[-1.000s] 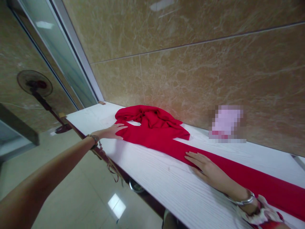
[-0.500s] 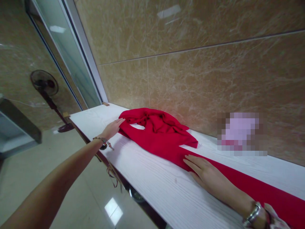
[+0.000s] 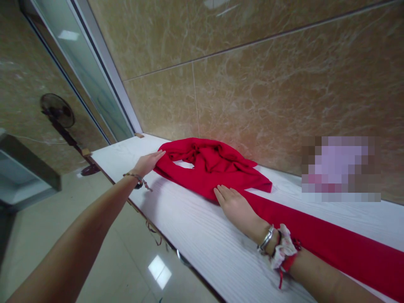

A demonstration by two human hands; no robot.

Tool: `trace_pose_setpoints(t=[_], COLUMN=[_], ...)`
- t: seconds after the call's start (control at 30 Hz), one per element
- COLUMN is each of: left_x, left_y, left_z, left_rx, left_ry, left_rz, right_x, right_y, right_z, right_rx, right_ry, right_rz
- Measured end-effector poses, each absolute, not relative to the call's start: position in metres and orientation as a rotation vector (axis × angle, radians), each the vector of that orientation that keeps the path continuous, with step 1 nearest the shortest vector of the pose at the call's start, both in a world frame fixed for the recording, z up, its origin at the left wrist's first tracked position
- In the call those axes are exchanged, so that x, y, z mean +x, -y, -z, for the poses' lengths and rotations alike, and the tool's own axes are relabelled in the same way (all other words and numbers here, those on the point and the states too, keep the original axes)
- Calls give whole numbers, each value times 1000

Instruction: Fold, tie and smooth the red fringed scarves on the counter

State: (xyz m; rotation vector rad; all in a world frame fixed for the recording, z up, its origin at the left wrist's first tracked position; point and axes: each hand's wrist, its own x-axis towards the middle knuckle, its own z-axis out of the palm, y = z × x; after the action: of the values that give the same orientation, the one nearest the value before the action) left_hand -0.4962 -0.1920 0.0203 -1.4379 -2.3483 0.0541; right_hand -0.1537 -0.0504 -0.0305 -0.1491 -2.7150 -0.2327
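Note:
A long red cloth [image 3: 309,225], perhaps a scarf or a garment, lies along the white table [image 3: 183,214]. Its far part is bunched and loops round a small gap, while the near part runs flat toward the lower right. My left hand [image 3: 148,163] rests with outstretched fingers on the far left edge of the cloth. Farther right, my right hand [image 3: 235,206] lies flat on the cloth near its middle, fingers extended, at the side facing me. Neither hand grips the fabric.
Behind the table rises a brown marbled tile wall [image 3: 268,97]. A blurred-out pinkish patch [image 3: 341,164] stands against it at the right. On the floor at the left is a standing fan [image 3: 58,110], near a glass door [image 3: 91,67]. The table's front edge drops to a shiny floor [image 3: 123,261].
My right hand has slid left along the cloth, closer to the bunched part. My left hand stays at the cloth's far left edge. The view has shifted slightly.

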Motion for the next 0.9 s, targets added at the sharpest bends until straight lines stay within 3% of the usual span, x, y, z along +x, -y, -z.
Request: trace_pose_setpoints(t=[0.2, 0.47, 0.9], left_x=[-499, -517, -502], left_y=[185, 193, 188], left_z=[-32, 14, -2], left_rx=[-1494, -1634, -1877], left_ry=[2197, 2439, 2407], left_rz=[88, -56, -306], right_x=[-139, -137, -132], right_y=[38, 36, 34], right_z=[33, 42, 42], right_rx=[-126, -10, 36], right_ry=[2509, 2789, 2800], right_rz=[180, 222, 60])
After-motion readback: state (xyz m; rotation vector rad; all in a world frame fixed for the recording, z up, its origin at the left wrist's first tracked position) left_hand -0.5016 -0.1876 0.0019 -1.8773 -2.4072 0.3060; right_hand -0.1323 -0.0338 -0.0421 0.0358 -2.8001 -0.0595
